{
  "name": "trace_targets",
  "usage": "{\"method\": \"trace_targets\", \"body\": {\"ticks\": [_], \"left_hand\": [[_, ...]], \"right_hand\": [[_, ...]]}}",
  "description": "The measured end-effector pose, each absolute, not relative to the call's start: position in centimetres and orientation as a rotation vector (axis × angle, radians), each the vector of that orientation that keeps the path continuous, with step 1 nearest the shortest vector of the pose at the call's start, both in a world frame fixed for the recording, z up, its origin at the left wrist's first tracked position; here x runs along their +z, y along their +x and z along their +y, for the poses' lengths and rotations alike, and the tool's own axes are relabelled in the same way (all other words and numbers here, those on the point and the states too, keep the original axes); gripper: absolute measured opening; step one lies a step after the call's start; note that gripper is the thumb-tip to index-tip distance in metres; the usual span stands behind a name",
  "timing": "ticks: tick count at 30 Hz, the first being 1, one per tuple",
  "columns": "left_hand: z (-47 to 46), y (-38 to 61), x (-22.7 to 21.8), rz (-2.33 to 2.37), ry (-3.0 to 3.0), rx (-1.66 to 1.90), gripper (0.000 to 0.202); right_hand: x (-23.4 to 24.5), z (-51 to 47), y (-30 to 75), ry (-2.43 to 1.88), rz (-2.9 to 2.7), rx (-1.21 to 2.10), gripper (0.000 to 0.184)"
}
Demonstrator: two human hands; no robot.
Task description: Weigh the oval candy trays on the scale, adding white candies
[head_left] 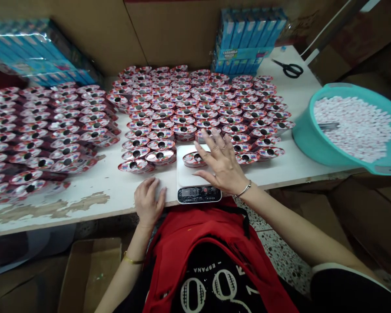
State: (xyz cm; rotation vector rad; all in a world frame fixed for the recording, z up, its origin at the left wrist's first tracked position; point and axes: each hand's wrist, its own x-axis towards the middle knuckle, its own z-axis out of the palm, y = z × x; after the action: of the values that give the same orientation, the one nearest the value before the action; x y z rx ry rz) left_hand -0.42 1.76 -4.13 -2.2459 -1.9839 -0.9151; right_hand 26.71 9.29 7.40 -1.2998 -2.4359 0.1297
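A small red-and-white printed carton point(192, 159), oval at the top with a round dark hole, stands on a white digital scale point(183, 177) at the table's front edge. My right hand point(223, 165) is over the scale's right side with its fingers spread, partly covering the carton; whether it touches the carton I cannot tell. Lit digits show on the scale's black front panel point(199, 194). Left of the scale, my left hand point(149, 201) rests at the table edge, fingers loosely bent and apart, holding nothing. Rows of matching cartons point(185, 110) stand behind the scale.
More cartons point(31, 143) fill the table's left side. A teal basin point(304, 130) of small white pieces, with a metal scoop-like thing in it, stands right. Black scissors point(291, 69) lie at the back. Wrapped blue boxes point(244, 39) stand against the cardboard, others far left.
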Motion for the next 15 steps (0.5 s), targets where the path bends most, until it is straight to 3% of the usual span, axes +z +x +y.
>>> {"method": "trace_targets", "body": {"ticks": [3,10,12,14,15], "left_hand": [[1.8,-0.4,-4.2,-1.976,-2.241,-0.913,0.033],[2.0,0.7,-1.4,-1.832,-2.313,-1.077,0.034],[2.6,2.2,0.9,-1.673,-2.393,-1.154,0.041],[3.7,4.3,3.2,-1.526,-2.512,-1.109,0.047],[4.3,5.4,4.1,-1.463,-2.586,-1.039,0.049]], "right_hand": [[8.7,10.4,29.8,-1.427,-2.279,0.02,0.066],[10.5,13.3,48.7,-1.938,-1.497,-0.49,0.044],[10.6,13.8,53.9,-2.262,-1.296,-0.405,0.031],[10.3,14.2,57.7,-2.577,-1.196,-0.108,0.004],[10.0,14.3,59.0,-2.617,-1.226,0.05,0.014]]}}
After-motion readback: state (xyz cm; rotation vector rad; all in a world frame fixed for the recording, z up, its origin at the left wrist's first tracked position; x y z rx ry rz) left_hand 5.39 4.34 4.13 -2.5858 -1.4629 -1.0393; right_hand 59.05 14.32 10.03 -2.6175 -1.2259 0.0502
